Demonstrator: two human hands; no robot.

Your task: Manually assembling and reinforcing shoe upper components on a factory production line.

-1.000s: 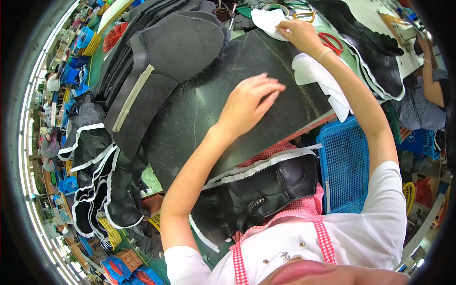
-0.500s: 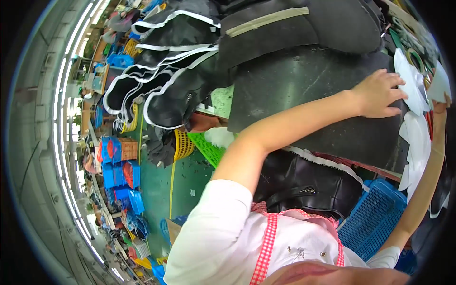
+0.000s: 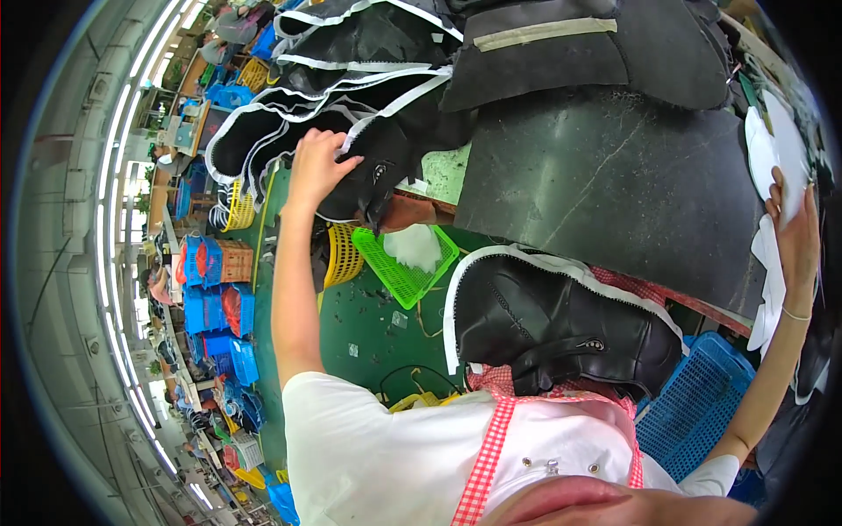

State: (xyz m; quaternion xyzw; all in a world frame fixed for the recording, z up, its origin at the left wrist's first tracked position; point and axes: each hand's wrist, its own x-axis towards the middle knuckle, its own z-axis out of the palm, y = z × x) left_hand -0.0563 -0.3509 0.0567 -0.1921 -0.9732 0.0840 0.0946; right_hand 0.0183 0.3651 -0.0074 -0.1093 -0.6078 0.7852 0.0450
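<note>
My left hand (image 3: 317,171) has its fingers curled over the white-trimmed edge of a black boot upper (image 3: 379,167) at the near end of a pile, thumb on the outer face. My right hand (image 3: 796,232), at the far right, grips a white thin cut piece (image 3: 783,149); several similar white pieces (image 3: 769,280) hang down beside it. Across my lap lies another black boot upper (image 3: 561,324) with a white edge, a zipper along its top and a strap with a small metal ornament. Part of its lower edge is hidden behind my red checked apron.
A dark worktop (image 3: 605,184) slants across the upper right, black sheet pieces (image 3: 561,53) stacked behind it. Below it stands a blue crate (image 3: 697,394). A green basket (image 3: 443,267) with white material and a yellow basket (image 3: 345,254) are left of it.
My left hand has swung from the white pieces at the right across to the boot upper pile at the left. My right hand has moved slightly inward and down. The lap upper is now uncovered.
</note>
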